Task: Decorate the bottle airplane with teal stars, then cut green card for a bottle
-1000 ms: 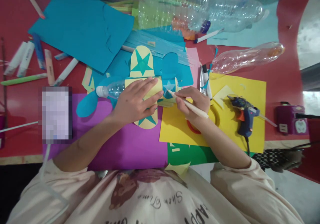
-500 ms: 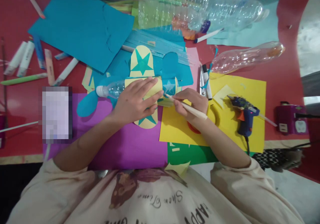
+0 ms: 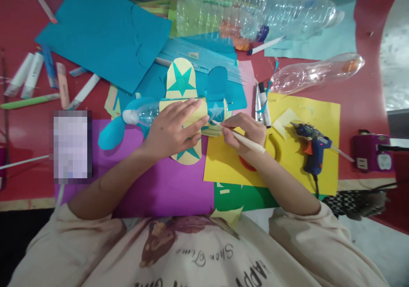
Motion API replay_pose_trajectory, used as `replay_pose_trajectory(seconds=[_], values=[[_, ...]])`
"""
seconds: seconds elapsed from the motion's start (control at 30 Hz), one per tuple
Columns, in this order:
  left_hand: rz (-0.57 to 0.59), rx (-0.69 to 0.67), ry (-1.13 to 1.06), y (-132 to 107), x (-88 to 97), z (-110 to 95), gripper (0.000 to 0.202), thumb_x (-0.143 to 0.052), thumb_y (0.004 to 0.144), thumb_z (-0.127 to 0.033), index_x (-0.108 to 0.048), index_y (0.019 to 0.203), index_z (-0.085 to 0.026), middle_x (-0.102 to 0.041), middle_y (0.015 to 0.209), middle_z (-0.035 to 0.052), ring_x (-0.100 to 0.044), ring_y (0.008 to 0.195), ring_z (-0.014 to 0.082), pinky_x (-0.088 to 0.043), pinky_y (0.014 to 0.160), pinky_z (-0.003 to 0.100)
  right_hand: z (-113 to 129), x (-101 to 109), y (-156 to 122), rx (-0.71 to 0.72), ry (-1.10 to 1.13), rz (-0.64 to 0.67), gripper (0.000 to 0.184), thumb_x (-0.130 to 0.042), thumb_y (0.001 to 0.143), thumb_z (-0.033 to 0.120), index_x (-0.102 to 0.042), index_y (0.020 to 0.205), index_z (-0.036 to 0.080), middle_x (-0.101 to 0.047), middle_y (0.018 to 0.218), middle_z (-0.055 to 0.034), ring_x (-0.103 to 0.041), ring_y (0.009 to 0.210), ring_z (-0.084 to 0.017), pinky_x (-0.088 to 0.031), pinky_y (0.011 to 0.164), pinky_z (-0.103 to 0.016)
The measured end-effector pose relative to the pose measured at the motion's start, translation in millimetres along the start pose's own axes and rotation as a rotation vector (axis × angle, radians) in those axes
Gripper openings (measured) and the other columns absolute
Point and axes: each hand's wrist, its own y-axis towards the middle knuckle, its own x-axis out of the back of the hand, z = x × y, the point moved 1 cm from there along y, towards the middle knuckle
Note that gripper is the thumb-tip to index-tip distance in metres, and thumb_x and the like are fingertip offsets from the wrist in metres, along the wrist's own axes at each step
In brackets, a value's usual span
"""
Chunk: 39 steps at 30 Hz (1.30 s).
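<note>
Lying on its side, a clear plastic bottle (image 3: 148, 115) is wrapped in pale yellow paper, with a blue paper propeller (image 3: 111, 132) behind its white cap (image 3: 129, 117). A rounded yellow wing with a teal star (image 3: 182, 80) sticks out on the far side; another starred wing (image 3: 188, 155) points toward me. My left hand (image 3: 171, 127) rests over the wrapped middle, fingers curved across it, holding it down. In my right hand (image 3: 247, 129) is a slim white pen (image 3: 247, 142), its dark tip at the bottle's tail end beside a star-marked blue part (image 3: 216, 111).
A glue gun (image 3: 315, 150) lies on yellow paper (image 3: 329, 120) at the right, near scissors (image 3: 258, 103). Several clear bottles (image 3: 220, 16) lie at the back. Markers (image 3: 33, 74) are scattered left, beside a large blue sheet (image 3: 105, 31). Purple paper (image 3: 159, 189) lies in front.
Hardly anything differs. Both hands keep their places on the bottle and the pen, and the pen tip stays beside the tail end.
</note>
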Motion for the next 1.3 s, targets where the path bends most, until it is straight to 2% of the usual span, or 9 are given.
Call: replay_pose_trajectory(seconds=[0.2,0.4,0.6,0.8,0.93,1.1,1.3], values=[[-0.014,0.004,-0.011,-0.9,-1.1,-0.1,0.042,-0.054,0.095,-0.032,-0.053,0.137,-0.029,-0.053,0.145,0.0133,-0.049,0.135,0.0316,-0.044,0.106,0.051,-3.3,2.0,-1.3,-0.041,-0.033,-0.051,0.009,-0.06,0.085,0.015,-0.061,0.082,0.023,-0.067,0.067,0.0017,-0.064,0.06,-0.014,-0.051,0.054,-0.027],[-0.01,-0.005,0.003,-0.5,-0.8,0.3,0.04,-0.053,0.095,-0.031,-0.054,0.135,-0.028,-0.052,0.145,0.0136,-0.049,0.135,0.0316,-0.045,0.106,0.051,0.7,-0.4,-0.6,0.002,-0.02,-0.008,0.01,-0.06,0.085,0.013,-0.06,0.084,0.023,-0.068,0.067,0.0009,-0.063,0.059,-0.013,-0.05,0.053,-0.027],[-0.019,-0.022,0.03,0.0,0.7,0.0,0.043,-0.054,0.094,-0.032,-0.052,0.137,-0.028,-0.053,0.144,0.0142,-0.051,0.134,0.031,-0.046,0.104,0.05,-0.8,3.6,0.3,-0.04,-0.05,-0.02,0.012,-0.059,0.086,0.014,-0.058,0.084,0.025,-0.065,0.065,0.0008,-0.063,0.058,-0.016,-0.05,0.051,-0.029],[-0.038,-0.028,0.045,-0.2,-0.3,-0.2,0.041,-0.054,0.094,-0.031,-0.054,0.135,-0.028,-0.054,0.143,0.0137,-0.051,0.134,0.0303,-0.047,0.103,0.049,0.3,1.6,-1.4,-0.02,0.001,-0.013,0.01,-0.058,0.088,0.016,-0.059,0.086,0.026,-0.066,0.068,0.0014,-0.062,0.059,-0.015,-0.049,0.051,-0.029],[-0.032,-0.012,0.024,-0.7,-0.8,-0.3,0.041,-0.054,0.094,-0.03,-0.053,0.135,-0.029,-0.053,0.144,0.0132,-0.051,0.135,0.0299,-0.046,0.105,0.049,-1.6,4.8,-2.4,-0.081,0.011,-0.061,0.01,-0.057,0.09,0.02,-0.057,0.084,0.028,-0.063,0.065,0.0009,-0.061,0.059,-0.018,-0.048,0.053,-0.032],[0.007,0.021,-0.015,-0.8,-1.1,-0.1,0.041,-0.053,0.094,-0.03,-0.054,0.135,-0.03,-0.052,0.146,0.0126,-0.048,0.136,0.0307,-0.043,0.108,0.051,-4.4,4.9,-3.6,-0.121,-0.035,-0.042,0.012,-0.054,0.091,0.025,-0.055,0.08,0.029,-0.062,0.062,0.0002,-0.059,0.056,-0.019,-0.048,0.051,-0.035],[0.038,0.035,-0.035,-0.3,-0.4,-0.2,0.039,-0.052,0.094,-0.029,-0.056,0.133,-0.029,-0.051,0.147,0.0126,-0.047,0.137,0.0313,-0.043,0.108,0.053,-4.2,3.2,-2.9,-0.096,-0.046,-0.062,0.01,-0.055,0.089,0.024,-0.055,0.08,0.028,-0.062,0.061,0.0014,-0.06,0.054,-0.018,-0.047,0.048,-0.033]])
